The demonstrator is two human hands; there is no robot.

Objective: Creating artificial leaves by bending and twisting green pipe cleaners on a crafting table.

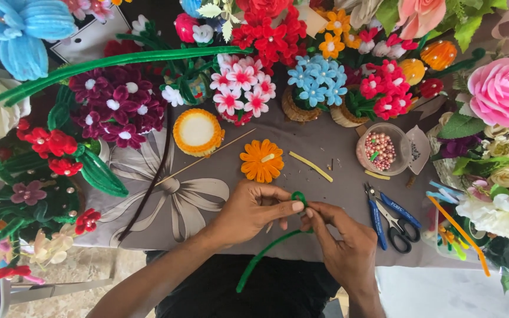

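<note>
Both hands pinch a green pipe cleaner (269, 250) just below the orange flower (261, 160) on the table (325, 147): the left hand (251, 211) grips its curled top end between thumb and forefinger, and the right hand (343, 244) nips it just beside that. The stem trails down-left toward the person's lap, and pliers (376, 215) and scissors (400, 227) lie right of the flower.

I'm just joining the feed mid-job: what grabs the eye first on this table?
The two hands at bottom centre: the left hand and right hand pinch a green pipe cleaner, its top end curled into a small loop. Just above them lies an orange pipe-cleaner flower on the grey cloth. Around the table stand bright handmade blooms, such as a big pink rose at right and a blue flower at top left.
</note>
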